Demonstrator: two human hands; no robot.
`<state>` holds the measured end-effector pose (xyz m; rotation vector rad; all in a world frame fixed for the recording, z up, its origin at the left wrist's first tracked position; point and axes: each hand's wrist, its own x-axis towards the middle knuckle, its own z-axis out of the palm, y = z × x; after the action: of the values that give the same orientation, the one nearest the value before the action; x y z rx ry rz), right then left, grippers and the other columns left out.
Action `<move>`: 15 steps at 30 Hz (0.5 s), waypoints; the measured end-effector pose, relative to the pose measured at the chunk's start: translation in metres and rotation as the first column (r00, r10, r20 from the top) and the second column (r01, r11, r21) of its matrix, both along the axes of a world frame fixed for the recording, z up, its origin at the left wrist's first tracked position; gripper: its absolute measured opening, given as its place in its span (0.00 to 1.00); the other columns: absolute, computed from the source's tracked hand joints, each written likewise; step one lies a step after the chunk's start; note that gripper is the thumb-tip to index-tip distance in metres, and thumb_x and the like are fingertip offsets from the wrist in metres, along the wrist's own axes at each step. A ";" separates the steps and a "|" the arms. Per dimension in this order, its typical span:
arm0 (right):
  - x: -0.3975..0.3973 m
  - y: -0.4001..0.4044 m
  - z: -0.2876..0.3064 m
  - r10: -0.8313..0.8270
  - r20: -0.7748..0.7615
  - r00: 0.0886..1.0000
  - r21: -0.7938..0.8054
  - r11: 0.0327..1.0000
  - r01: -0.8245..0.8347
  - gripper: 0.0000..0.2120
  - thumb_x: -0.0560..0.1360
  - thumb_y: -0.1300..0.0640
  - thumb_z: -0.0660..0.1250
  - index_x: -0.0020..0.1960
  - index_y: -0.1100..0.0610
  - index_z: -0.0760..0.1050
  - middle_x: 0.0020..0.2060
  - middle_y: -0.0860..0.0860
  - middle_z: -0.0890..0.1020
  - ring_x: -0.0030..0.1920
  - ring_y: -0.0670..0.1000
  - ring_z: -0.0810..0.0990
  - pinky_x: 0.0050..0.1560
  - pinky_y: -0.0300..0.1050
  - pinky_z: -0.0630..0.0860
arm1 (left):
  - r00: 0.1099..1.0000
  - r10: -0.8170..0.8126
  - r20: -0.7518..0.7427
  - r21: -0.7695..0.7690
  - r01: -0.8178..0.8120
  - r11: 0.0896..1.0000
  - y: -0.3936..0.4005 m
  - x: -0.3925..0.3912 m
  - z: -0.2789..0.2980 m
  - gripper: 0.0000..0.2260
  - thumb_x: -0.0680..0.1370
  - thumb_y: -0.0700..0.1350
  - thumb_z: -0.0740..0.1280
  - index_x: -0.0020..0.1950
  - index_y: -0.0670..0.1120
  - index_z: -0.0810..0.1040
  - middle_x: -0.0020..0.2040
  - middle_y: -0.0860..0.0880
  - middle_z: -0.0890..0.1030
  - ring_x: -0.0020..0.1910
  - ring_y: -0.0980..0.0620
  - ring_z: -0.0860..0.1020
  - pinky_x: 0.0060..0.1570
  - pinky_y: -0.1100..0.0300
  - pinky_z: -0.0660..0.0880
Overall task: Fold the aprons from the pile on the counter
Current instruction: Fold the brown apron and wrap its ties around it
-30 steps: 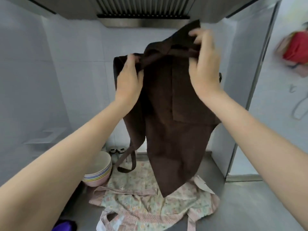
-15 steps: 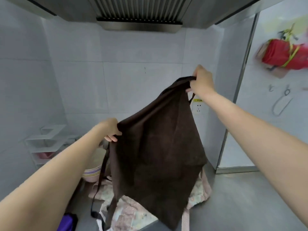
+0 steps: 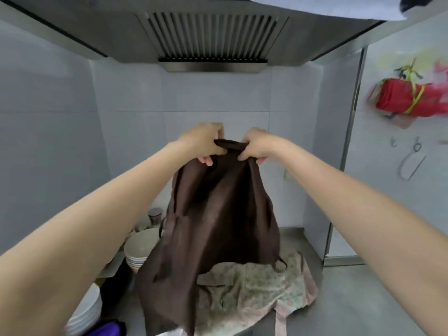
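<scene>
Dark brown, plain and unpatterned: the apron (image 3: 218, 219) hanging over the counter (image 3: 363, 299). Pale cream-green with a small floral print, edged and strapped in dusty pink: the second apron (image 3: 257, 284) lying toward the counter's back edge. Dull steel grey: the counter itself and the ribbed hood (image 3: 208, 37). Cream with pastel stripes along the rims: the stacked bowls (image 3: 139, 248) at the left edge. White: the plates (image 3: 84, 314) at the front left corner. Purple: the object (image 3: 106, 329) beside them. Red with a yellow-green tie: the bundle (image 3: 409, 100) on the pale wall.

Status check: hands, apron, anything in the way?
Left hand and right hand grip brown apron at top. It hangs over floral apron. Bowls crowd left.
</scene>
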<state>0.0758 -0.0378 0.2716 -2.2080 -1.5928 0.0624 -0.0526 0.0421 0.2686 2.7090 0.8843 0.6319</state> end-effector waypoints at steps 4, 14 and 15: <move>0.010 -0.021 0.017 0.140 -0.188 0.972 -0.111 0.980 -0.163 0.00 0.73 0.62 0.69 0.43 0.59 0.79 0.34 0.49 0.77 0.34 0.46 0.75 0.28 0.30 0.71 | 0.923 0.140 -0.359 -0.066 -0.174 0.982 0.019 -0.029 -0.011 0.08 0.75 0.43 0.68 0.51 0.41 0.74 0.20 0.52 0.77 0.19 0.59 0.75 0.24 0.66 0.72; 0.041 -0.037 0.029 -0.229 0.040 0.972 0.724 0.677 0.130 0.08 0.74 0.64 0.66 0.52 0.65 0.79 0.44 0.56 0.78 0.48 0.54 0.76 0.43 0.38 0.66 | 0.819 0.292 0.495 0.445 -0.527 0.724 0.008 -0.035 0.041 0.11 0.78 0.38 0.60 0.59 0.39 0.70 0.52 0.38 0.78 0.49 0.36 0.77 0.39 0.52 0.67; 0.039 -0.042 0.029 -0.202 0.050 0.978 0.838 0.541 0.069 0.07 0.74 0.66 0.64 0.50 0.66 0.78 0.45 0.58 0.77 0.47 0.53 0.75 0.43 0.37 0.64 | 0.760 0.199 0.619 0.375 -0.508 0.776 0.006 -0.034 0.043 0.12 0.77 0.38 0.60 0.60 0.40 0.68 0.52 0.39 0.78 0.48 0.37 0.77 0.41 0.52 0.69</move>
<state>0.1150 -0.0795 0.3007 -1.5393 -1.1142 -0.7751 -0.0869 0.0480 0.3116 2.4902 1.2209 1.8886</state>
